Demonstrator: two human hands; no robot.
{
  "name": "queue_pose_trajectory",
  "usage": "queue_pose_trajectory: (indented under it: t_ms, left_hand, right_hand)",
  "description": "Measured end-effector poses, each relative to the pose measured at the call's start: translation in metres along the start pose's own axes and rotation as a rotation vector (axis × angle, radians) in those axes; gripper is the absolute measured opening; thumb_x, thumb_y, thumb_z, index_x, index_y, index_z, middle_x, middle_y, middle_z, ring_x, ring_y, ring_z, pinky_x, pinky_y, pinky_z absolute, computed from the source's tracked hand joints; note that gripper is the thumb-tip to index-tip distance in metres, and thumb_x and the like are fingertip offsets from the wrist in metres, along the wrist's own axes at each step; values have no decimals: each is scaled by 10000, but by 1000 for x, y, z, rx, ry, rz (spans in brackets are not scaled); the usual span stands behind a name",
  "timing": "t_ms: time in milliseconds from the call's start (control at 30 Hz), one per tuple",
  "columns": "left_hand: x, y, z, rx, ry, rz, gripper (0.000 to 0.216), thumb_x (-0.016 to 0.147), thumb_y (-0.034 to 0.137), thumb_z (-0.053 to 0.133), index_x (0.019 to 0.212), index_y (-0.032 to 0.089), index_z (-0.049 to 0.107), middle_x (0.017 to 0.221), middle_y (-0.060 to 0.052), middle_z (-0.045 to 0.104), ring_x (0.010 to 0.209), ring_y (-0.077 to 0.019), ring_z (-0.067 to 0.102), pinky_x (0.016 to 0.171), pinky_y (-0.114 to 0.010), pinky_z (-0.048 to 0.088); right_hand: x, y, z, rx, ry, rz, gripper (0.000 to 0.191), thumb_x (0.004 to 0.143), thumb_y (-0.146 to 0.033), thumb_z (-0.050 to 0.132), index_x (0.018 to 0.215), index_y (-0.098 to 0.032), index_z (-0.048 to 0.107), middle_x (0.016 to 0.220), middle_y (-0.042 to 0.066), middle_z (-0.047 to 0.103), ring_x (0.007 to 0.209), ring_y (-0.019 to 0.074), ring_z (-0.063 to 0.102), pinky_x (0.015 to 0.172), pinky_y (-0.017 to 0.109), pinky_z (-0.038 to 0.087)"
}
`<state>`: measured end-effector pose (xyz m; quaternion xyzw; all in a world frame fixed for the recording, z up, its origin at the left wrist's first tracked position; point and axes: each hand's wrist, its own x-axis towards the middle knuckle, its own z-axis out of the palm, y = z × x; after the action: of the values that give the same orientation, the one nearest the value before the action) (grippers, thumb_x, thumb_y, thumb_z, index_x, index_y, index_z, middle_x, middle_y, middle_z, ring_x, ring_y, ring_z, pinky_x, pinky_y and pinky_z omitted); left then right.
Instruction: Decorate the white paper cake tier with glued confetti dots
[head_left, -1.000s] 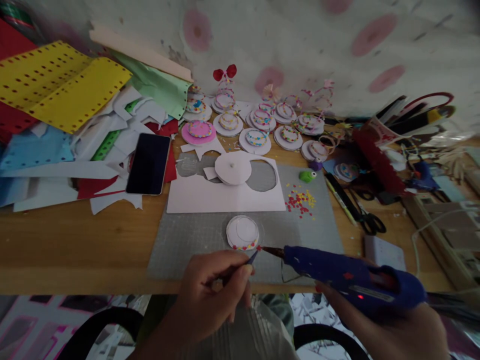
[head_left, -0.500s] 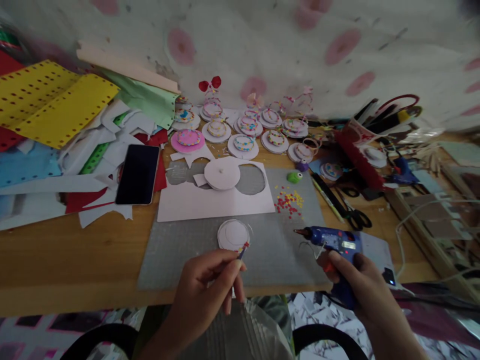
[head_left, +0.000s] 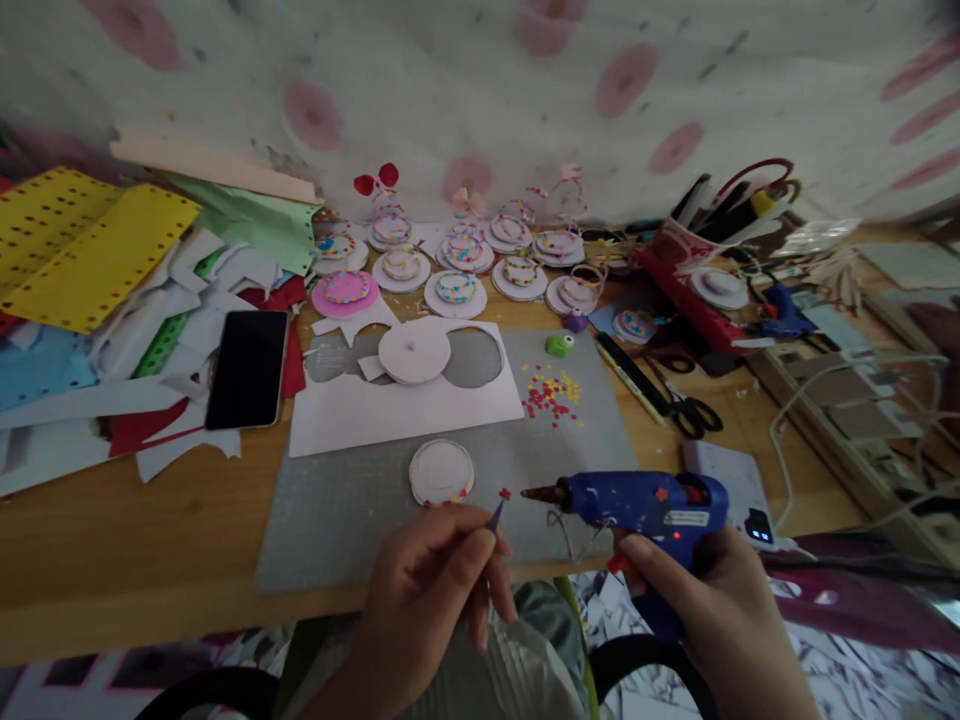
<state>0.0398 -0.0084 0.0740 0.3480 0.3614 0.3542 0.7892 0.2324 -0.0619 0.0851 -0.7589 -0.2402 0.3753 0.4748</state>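
My left hand [head_left: 442, 590] pinches a short, purple-blue pointed stick [head_left: 496, 516]; most of it is hidden in my fingers. A tiny red paper flower [head_left: 505, 494] sits at its tip. My right hand [head_left: 697, 590] is wrapped around a blue hot glue gun [head_left: 637, 500], a finger by its orange trigger. The gun's nozzle points left, a small gap from the flower. Beyond my left hand, a round white paper disc [head_left: 442, 472] lies on the grey cutting mat [head_left: 345, 530], with a few red and yellow bits along its near edge.
Red and yellow flower bits [head_left: 551, 397] are scattered on the mat near a cut white sheet [head_left: 405, 415]. Decorated paper discs [head_left: 456, 290] stand along the back. A phone [head_left: 247, 370] and paper scraps lie left; scissors [head_left: 690, 410], a power bank [head_left: 727, 480] and cables lie right.
My left hand has drawn the stick and flower off the white disc, towards the right. The glue gun has moved left, its nozzle now close to the flower. The whole view has shifted slightly.
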Motion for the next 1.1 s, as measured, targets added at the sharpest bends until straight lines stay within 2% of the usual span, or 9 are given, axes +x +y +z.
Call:
queue_pose_trajectory:
  t_ms: [167, 300, 500, 600, 700, 800, 933, 1100]
  left_hand:
    - [-1, -6, 0, -38, -63, 45, 195, 907, 347, 589, 848, 181, 675, 558, 10, 669, 372, -20, 485, 376, -75, 391]
    - [-1, -8, 1, -59, -84, 61, 164, 913, 317, 586, 876, 193, 687, 563, 16, 666, 399, -27, 500, 383, -72, 406]
    - [0, -9, 2, -62, -80, 68, 175, 915, 324, 581, 863, 198, 690, 550, 18, 660, 394, -30, 486, 375, -74, 404]
    - [1, -7, 1, -69, -60, 97, 175, 913, 336, 583, 856, 207, 687, 541, 26, 654, 372, -22, 463, 370, -72, 382]
    - [3, -3, -2, -67, -16, 111, 192, 903, 357, 595, 836, 201, 686, 532, 24, 648, 366, -22, 460, 375, -79, 369]
    - [1, 3, -10, -65, 81, 144, 203, 877, 385, 625, 820, 202, 690, 525, 24, 636, 381, -34, 470, 381, -93, 361]
    - [-5, 11, -27, 9, 219, 216, 204, 862, 399, 641, 796, 210, 681, 520, 34, 598, 458, -59, 491, 460, -124, 391]
    - [-8, 12, -45, 68, 313, 205, 251, 830, 450, 661, 752, 212, 646, 607, 28, 550, 603, -101, 477, 600, -178, 409]
  right_hand:
    - [-3, -5, -1, 19, 29, 25, 326, 551, -388, 788, 716, -210, 570, 420, -63, 530, 380, 102, 484, 397, 198, 428]
    - [1, -2, -5, -13, -33, 23, 354, 524, -396, 804, 688, -211, 550, 406, -56, 534, 358, 105, 475, 355, 197, 394]
    - [-6, -4, -2, 1, 14, 33, 322, 565, -395, 770, 731, -218, 558, 428, -75, 513, 391, 113, 498, 396, 207, 424]
    - [-3, -2, -3, -13, 15, 33, 314, 580, -394, 763, 745, -215, 566, 476, -56, 548, 427, 127, 525, 423, 223, 446]
    - [14, 6, -7, -14, 31, -20, 347, 603, -397, 768, 822, -216, 569, 624, -22, 633, 529, 139, 578, 475, 219, 468]
    - [42, 21, -12, -43, 18, -103, 409, 610, -402, 781, 877, -229, 524, 692, -20, 642, 570, 142, 591, 473, 214, 464]
    - [73, 44, -20, -210, -14, -102, 451, 642, -503, 750, 872, -223, 481, 630, -21, 609, 467, 145, 547, 404, 241, 428]
    - [90, 65, -31, -495, 20, -202, 564, 656, -622, 696, 1001, -203, 541, 775, 45, 643, 666, 226, 619, 551, 316, 489]
